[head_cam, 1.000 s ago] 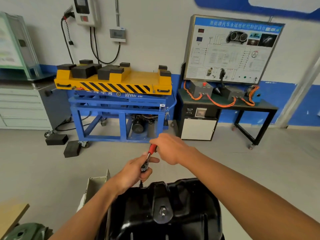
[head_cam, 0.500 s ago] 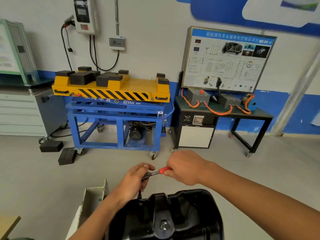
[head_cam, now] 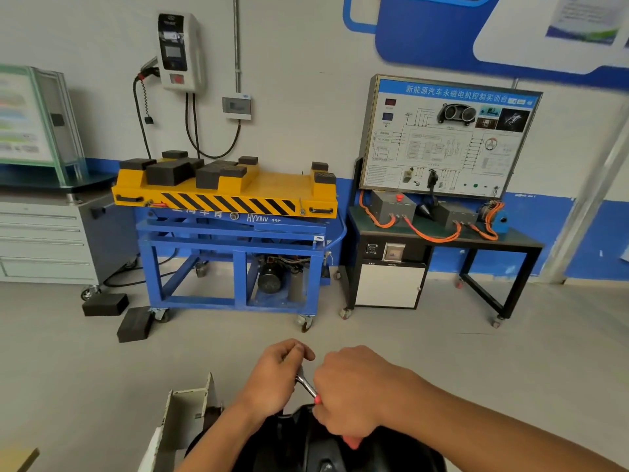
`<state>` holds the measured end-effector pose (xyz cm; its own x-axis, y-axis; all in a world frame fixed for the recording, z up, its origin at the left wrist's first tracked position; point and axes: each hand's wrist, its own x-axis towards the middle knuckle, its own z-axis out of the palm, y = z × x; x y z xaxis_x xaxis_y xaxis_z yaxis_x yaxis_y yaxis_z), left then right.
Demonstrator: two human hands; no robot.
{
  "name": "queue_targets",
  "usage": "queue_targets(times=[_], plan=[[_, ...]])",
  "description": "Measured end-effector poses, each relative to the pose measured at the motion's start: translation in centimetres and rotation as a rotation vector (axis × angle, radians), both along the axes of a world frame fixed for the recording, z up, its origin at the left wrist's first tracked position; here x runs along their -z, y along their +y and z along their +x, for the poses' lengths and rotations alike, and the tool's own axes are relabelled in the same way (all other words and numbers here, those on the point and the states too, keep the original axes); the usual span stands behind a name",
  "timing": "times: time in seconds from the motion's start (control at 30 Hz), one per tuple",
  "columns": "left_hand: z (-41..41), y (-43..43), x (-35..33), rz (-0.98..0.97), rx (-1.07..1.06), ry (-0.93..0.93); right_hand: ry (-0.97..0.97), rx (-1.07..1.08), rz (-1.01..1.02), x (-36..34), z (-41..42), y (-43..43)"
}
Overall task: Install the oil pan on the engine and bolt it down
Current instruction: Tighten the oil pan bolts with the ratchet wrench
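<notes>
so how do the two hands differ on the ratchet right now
The left hand grips the ratchet at its head end; the right hand grips its red handle. The left hand is farther from the camera, the right hand nearer, above the oil pan. Both hold the same tool.

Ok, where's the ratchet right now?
In the head view the ratchet is low in the middle, its head held by the left hand and its red handle gripped by the right hand, just above the black oil pan.
</notes>
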<state>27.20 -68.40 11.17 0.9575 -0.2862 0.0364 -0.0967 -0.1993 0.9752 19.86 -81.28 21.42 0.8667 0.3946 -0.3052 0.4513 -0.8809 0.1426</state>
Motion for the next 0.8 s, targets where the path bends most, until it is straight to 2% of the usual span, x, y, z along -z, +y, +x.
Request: queue_targets(times=[0.27,0.33,0.5,0.8], plan=[[0.0,0.6,-0.2,-0.279,0.044,0.182,-0.005,0.135,0.371,2.0,-0.5,3.3],[0.1,0.9,-0.3,-0.287,0.047,0.193,-0.015,0.128,0.403,2.2,-0.6,3.8],[0.0,0.8,-0.4,-0.258,0.024,0.223,0.034,0.039,0.275,1.1,-0.5,3.3],[0.7,0.7,0.4,-0.248,-0.031,0.231,0.181,0.074,-0.085,-1.9,0.8,3.3]])
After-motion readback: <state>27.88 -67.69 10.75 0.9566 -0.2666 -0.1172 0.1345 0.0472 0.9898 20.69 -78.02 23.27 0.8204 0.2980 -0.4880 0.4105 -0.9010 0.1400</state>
